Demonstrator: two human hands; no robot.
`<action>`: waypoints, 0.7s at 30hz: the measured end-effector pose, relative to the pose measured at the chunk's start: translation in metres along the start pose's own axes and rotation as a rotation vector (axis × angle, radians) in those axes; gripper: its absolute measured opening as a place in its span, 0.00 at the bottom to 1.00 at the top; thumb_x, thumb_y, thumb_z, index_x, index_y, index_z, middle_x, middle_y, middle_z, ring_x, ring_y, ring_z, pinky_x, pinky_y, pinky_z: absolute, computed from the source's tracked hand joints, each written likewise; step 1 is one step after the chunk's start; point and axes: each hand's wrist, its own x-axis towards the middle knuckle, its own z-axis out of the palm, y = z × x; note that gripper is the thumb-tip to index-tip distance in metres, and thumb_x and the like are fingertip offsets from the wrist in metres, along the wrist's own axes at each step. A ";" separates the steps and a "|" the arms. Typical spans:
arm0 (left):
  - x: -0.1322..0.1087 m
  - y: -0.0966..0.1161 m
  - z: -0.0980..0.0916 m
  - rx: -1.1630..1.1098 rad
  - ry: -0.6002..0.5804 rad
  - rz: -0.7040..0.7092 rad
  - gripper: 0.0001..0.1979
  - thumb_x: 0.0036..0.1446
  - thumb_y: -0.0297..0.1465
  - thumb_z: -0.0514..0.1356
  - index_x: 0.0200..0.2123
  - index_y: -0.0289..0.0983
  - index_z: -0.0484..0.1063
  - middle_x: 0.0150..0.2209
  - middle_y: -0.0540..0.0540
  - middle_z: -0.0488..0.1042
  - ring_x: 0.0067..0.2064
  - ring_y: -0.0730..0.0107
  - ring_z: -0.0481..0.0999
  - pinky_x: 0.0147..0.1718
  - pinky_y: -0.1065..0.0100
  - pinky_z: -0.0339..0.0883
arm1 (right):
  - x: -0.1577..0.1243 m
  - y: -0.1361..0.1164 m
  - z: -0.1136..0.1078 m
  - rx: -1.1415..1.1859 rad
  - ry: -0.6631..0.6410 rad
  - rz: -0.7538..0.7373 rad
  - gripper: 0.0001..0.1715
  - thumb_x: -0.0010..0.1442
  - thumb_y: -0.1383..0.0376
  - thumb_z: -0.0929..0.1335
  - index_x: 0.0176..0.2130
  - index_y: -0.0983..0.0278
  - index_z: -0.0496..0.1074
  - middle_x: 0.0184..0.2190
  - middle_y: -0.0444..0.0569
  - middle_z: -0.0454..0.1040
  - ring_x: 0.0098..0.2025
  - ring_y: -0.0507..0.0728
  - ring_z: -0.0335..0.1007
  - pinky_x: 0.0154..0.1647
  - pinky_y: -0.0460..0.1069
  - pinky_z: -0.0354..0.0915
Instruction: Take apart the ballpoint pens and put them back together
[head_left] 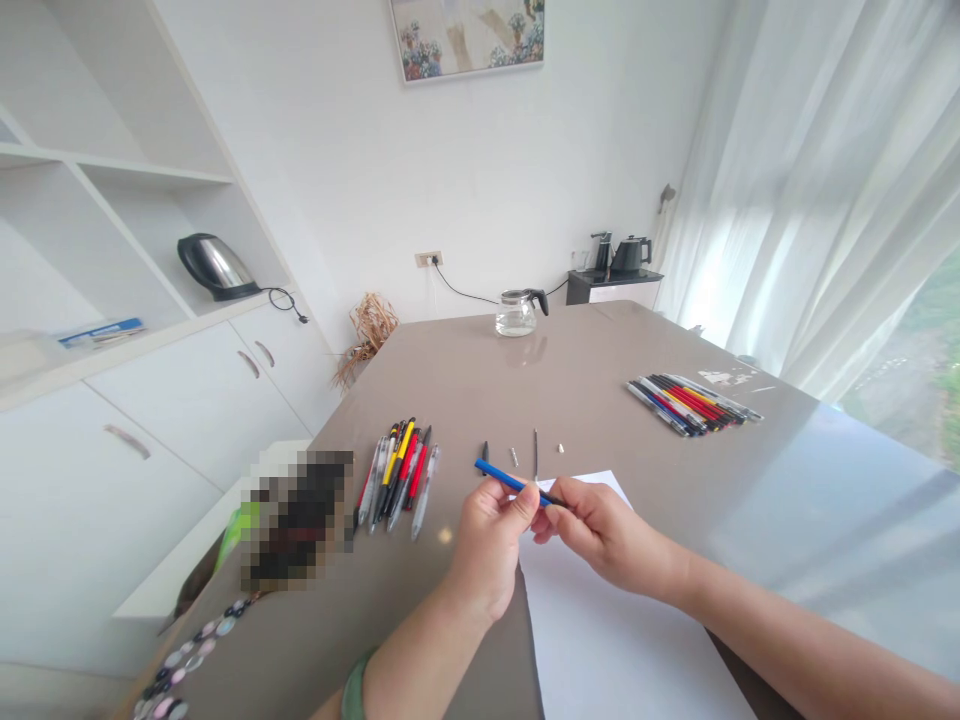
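My left hand (491, 540) is closed around the middle of a blue pen barrel (499, 473), which points up and to the left. My right hand (611, 535) pinches the dark lower end of the same barrel. Both hands are above the top part of a sheet of white paper (600, 630). Just beyond my fingers, small pen parts lie on the table: a short black piece (485, 451), a spring (514, 457), a thin dark refill (535, 453) and a small whitish piece (559, 449).
Pens lie in a loose pile (397, 470) on the left and in a row (694, 403) on the right of the brown table (450, 380). White scraps (726, 377) lie beyond the row. A glass pot (516, 315) stands at the back. A beaded strap (196, 655) lies front left.
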 end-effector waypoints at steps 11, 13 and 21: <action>0.000 0.003 0.000 -0.027 -0.003 -0.036 0.06 0.52 0.32 0.56 0.28 0.33 0.65 0.25 0.49 0.67 0.26 0.76 0.65 0.29 0.69 0.61 | 0.000 0.001 -0.004 -0.147 -0.061 -0.078 0.14 0.61 0.65 0.54 0.34 0.65 0.65 0.30 0.48 0.70 0.32 0.51 0.65 0.35 0.46 0.60; 0.001 0.004 0.000 0.042 -0.004 -0.013 0.07 0.53 0.33 0.56 0.28 0.34 0.65 0.24 0.50 0.66 0.25 0.75 0.65 0.28 0.69 0.61 | 0.000 -0.001 -0.005 -0.066 -0.080 -0.020 0.15 0.61 0.63 0.54 0.32 0.64 0.64 0.29 0.47 0.69 0.32 0.51 0.64 0.34 0.46 0.60; -0.003 0.019 -0.001 0.407 -0.242 0.045 0.12 0.53 0.35 0.54 0.22 0.35 0.65 0.18 0.51 0.67 0.22 0.75 0.67 0.26 0.72 0.61 | -0.005 0.001 -0.001 0.277 -0.164 0.091 0.17 0.61 0.57 0.54 0.26 0.65 0.57 0.20 0.42 0.62 0.22 0.48 0.59 0.26 0.45 0.59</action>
